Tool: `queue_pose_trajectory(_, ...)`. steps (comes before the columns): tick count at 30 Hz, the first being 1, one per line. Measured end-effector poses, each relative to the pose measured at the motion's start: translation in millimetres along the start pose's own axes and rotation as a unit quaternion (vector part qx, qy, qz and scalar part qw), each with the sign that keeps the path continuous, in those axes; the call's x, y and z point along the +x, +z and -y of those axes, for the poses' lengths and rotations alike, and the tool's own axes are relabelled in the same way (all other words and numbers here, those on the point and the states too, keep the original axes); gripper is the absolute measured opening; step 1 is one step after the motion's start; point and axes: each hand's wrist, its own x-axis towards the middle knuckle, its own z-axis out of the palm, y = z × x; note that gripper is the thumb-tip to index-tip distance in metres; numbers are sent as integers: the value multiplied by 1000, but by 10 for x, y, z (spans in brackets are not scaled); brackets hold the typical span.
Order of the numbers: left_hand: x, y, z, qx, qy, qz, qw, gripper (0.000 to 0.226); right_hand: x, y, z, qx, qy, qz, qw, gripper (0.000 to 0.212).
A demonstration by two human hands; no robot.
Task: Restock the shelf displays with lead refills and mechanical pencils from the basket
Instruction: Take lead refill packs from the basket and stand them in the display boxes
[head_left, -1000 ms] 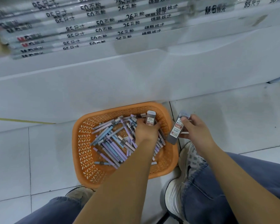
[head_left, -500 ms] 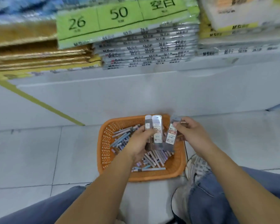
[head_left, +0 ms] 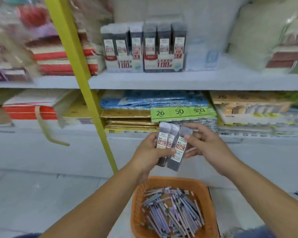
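We see three lead refill cases point(head_left: 163, 143) fanned upright between the two hands, well above the basket point(head_left: 206, 189). The left hand point(head_left: 150, 152) grips the two leftmost cases, with the fingers curled round behind them and the thumb laid across their fronts, its tip reaching the edge of the third one's label. The front case in that grip reads 0.5. Touching it on the right stands the 0.7 case point(head_left: 178, 150), tilted a little toward the right hand point(head_left: 208, 146). That hand pinches it near the top: the thumb presses the upper right corner and the forefinger curls behind. The lower fingers are loosely bent beside the case's right edge, and we cannot tell whether they touch it.

Below both wrists the orange basket sits on the floor with mechanical pencils point(head_left: 175, 210) heaped in it — lilac and blue-grey. Well above the hands, on the upper shelf point(head_left: 162, 79), stand two display boxes point(head_left: 144, 62) with dark refill cases upright in rows. A yellow strip point(head_left: 86, 93) runs slantwise to the left of the left hand.
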Motion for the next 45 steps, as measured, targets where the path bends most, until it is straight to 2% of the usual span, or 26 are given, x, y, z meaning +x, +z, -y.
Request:
queue_pose_trajectory(8,-107,-90,-871,8,85,-31,996,35,204,98,817,-21,-93,-17,995,21)
queue_pose_trajectory(16,58,-231,-1061,-65,122,-60,989,31,541,212,1099,-70,-119,-28,990,19)
queue_pose_trajectory(19,156,-290,-1210,-98,160,-83,979,27,707,154,1339,-75,-160,-62,982,18)
queue_pose_trajectory(23,278,-390,-1398,-160,205,-99,960,27,948,-29,1886,-116,-298,-159,934,21)
queue_pose_trajectory(27,359,-410,-1479,-162,218,-78,959,23,1111,-158,2325,-222,-412,-179,865,36)
queue_pose_trajectory(29,393,-412,-1485,-168,214,-69,960,22,1224,-186,2370,-298,-413,-178,842,35)
queue_pose_trajectory(31,417,-413,-1491,-175,215,-67,958,22,1340,-196,2323,-345,-393,-159,838,33)
queue_pose_trajectory(34,444,-419,-1496,-176,222,-68,957,21,1464,-208,2206,-359,-382,-141,840,29)
queue_pose_trajectory(41,489,-414,-1457,-150,218,-73,962,20,1529,-257,2154,-385,-417,-154,809,30)
queue_pose_trajectory(45,516,-414,-1460,-159,215,-84,960,20,1542,-270,2130,-382,-406,-145,818,25)
